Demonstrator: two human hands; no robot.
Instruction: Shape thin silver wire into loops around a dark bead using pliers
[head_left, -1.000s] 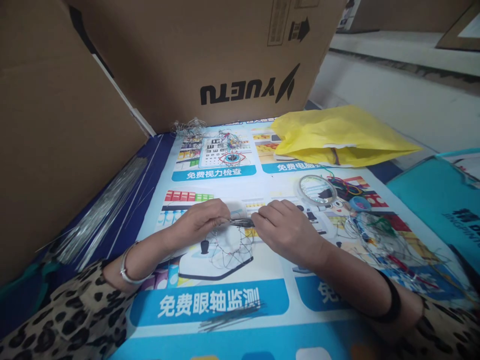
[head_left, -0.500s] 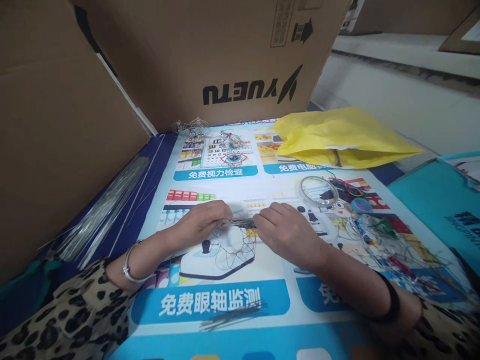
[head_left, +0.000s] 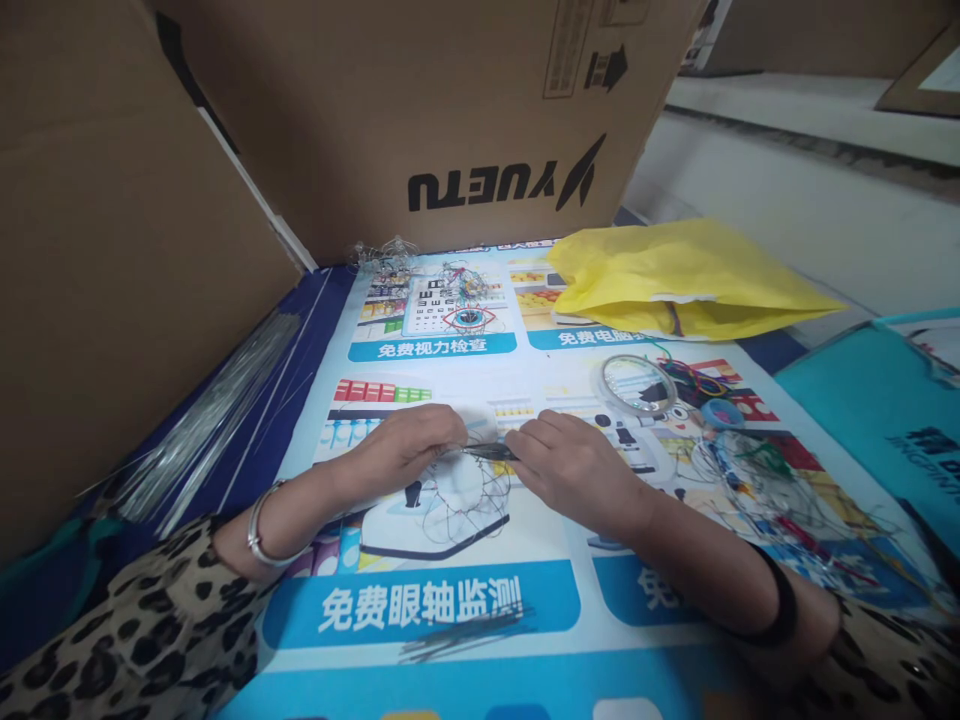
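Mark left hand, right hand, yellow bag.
Left hand [head_left: 409, 440]: head view, back of the hand.
Right hand [head_left: 568, 465]: head view, back of the hand.
Yellow bag [head_left: 675, 262]: head view, upper face.

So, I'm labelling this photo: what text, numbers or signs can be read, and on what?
"YUETU", upside down: cardboard box.
Arrow: same box.
"免费视力检查", "E" symbols above: printed sheet.
"免费眼轴监测": printed sheet.
"免费电脑…", rest covered by yellow bag: printed sheet.
"免…", rest behind right forearm: printed sheet.
"精…", "JINGPIN…", blurred, cut off: teal item.
Box's small print: unreadably small.
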